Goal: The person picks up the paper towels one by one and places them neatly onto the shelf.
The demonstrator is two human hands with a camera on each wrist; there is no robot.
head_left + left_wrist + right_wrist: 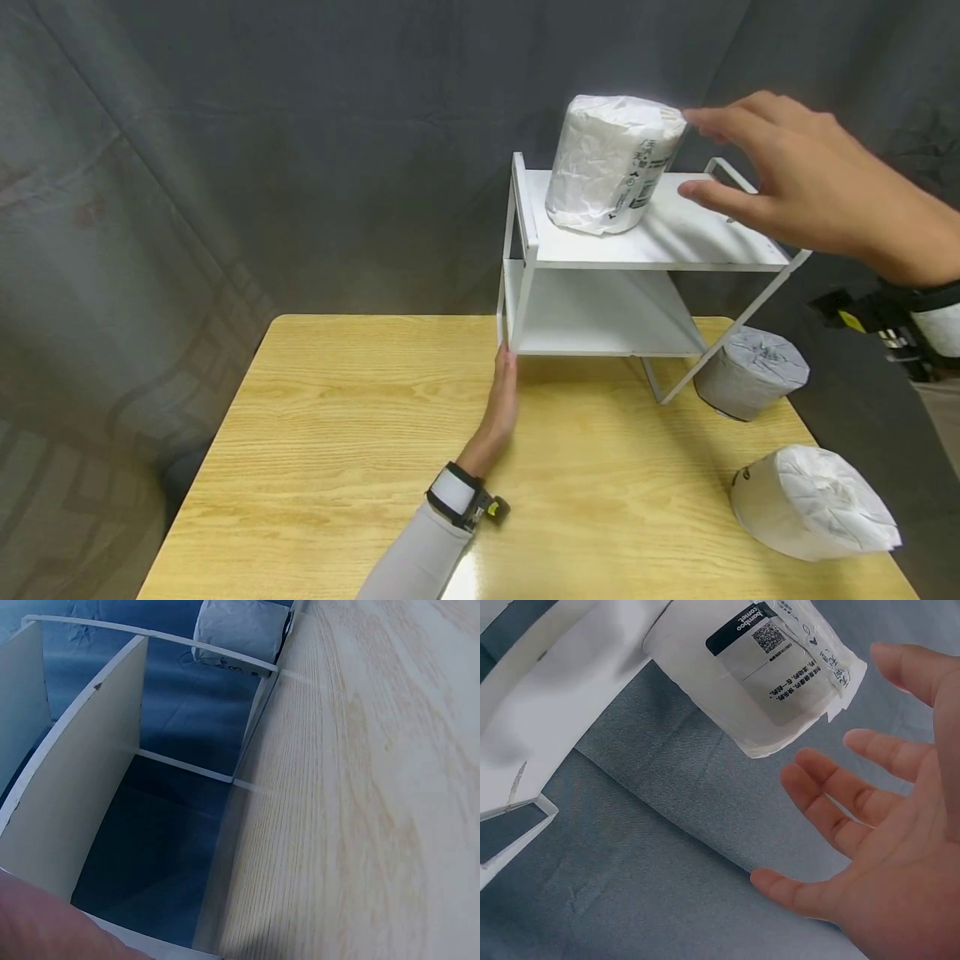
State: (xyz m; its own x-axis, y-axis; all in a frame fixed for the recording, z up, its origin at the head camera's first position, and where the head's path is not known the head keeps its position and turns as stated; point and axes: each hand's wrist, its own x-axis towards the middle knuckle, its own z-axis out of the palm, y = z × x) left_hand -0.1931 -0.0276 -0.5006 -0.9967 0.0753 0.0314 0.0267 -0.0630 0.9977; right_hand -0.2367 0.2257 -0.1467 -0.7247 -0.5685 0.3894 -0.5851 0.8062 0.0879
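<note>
Fingers of my right hand [795, 183] hung spread and loose beside the wrapped roll [611, 162] standing on the rack's [637, 242] top shelf; my flat left hand [501, 408] braced its leg.

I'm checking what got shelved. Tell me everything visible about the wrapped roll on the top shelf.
The wrapped roll is a squat white cylinder in crinkled white paper, gathered at its top, with a dark label, a code square and small black print down one side. It stands upright, leaning slightly, on the top shelf of the white rack, toward its left end. The right hand is spread open beside it, one fingertip at or just off its upper edge.
</note>
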